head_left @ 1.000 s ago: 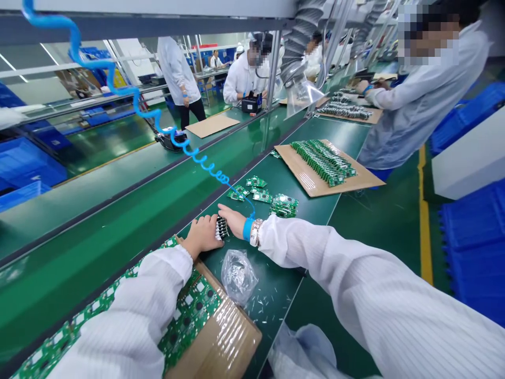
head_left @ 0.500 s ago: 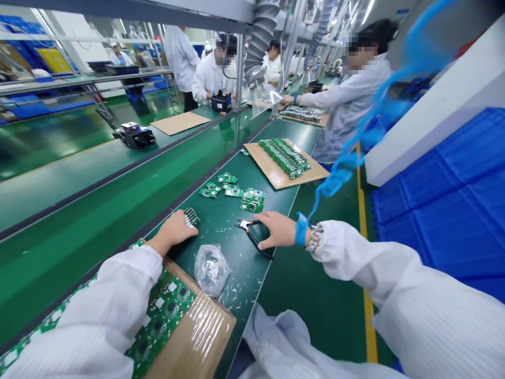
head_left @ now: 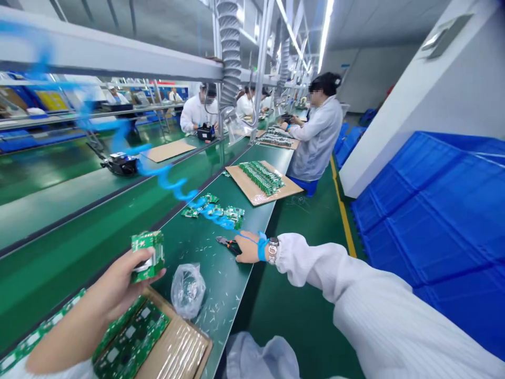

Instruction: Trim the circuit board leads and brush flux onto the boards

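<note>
My left hand is raised above the bench, its thumb and fingers closed round a small stack of green circuit boards. Over the bench's right edge my right hand has its fingers wrapped round the handles of side cutters, jaws pointing left; part of the handles is hidden under the hand. Beyond the cutters lie several loose circuit boards, partly crossed by a blue coiled cord. Between my hands sits a clear plastic bag with small bits inside.
Large board panels lie on cardboard at the near left. Farther up the bench, rows of boards rest on another cardboard sheet. Clippings litter the bench. A co-worker sits beyond; blue crates stand right.
My left hand has lifted the stack of boards off the bench and turned it upward. My right hand has closed round the side cutters' handles. The view has tilted up.
</note>
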Demonstrator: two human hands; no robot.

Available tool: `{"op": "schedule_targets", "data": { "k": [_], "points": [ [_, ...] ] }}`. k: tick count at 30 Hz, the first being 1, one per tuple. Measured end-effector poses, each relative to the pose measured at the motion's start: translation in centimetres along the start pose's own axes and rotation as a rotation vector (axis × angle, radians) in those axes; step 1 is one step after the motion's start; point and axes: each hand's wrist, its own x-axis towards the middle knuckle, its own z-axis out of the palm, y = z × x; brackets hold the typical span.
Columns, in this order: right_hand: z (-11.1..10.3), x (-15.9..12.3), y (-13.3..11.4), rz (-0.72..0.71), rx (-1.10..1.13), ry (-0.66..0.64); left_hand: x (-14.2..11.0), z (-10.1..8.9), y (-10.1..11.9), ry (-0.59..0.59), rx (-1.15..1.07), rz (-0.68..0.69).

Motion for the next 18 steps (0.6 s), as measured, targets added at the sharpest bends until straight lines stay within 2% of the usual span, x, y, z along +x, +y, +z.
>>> {"op": "schedule_targets", "data": {
  "k": [3, 5, 8, 10, 11, 12, 14, 18],
  "points": [
    [-1.4, -1.7, -0.3, 0.000, 0.258, -0.125, -2.3, 0.2, 0.4, 0.126, -0.207, -0.158],
    [-1.0, -4.1, -0.7, -0.024, 0.450, -0.210, -3.7, 0.4, 0.5, 0.142, -0.262, -0.253],
    [2.6, -8.5, -1.7, -0.063, 0.815, -0.334, -5.1, 0.3, -0.3, 0.111, -0.298, -0.342],
    [6.1, -11.1, -2.1, -0.037, 1.534, -0.585, -5.4, -0.1, -1.4, 0.120, -0.324, -0.367],
    [7.8, -12.2, -2.2, -0.058, 1.710, -0.679, -5.4, -0.5, -2.0, 0.127, -0.328, -0.380],
    [9.3, -13.0, -2.2, -0.081, 1.800, -0.687, -5.4, -0.8, -2.6, 0.137, -0.321, -0.393],
    [11.3, -14.3, -2.0, -0.050, 1.844, -0.720, -5.5, -1.4, -3.4, 0.127, -0.293, -0.397],
    [11.9, -15.4, -0.9, 0.021, 1.804, -0.839, -6.3, -1.9, -3.9, -0.075, -0.169, -0.340]
  ]
}}
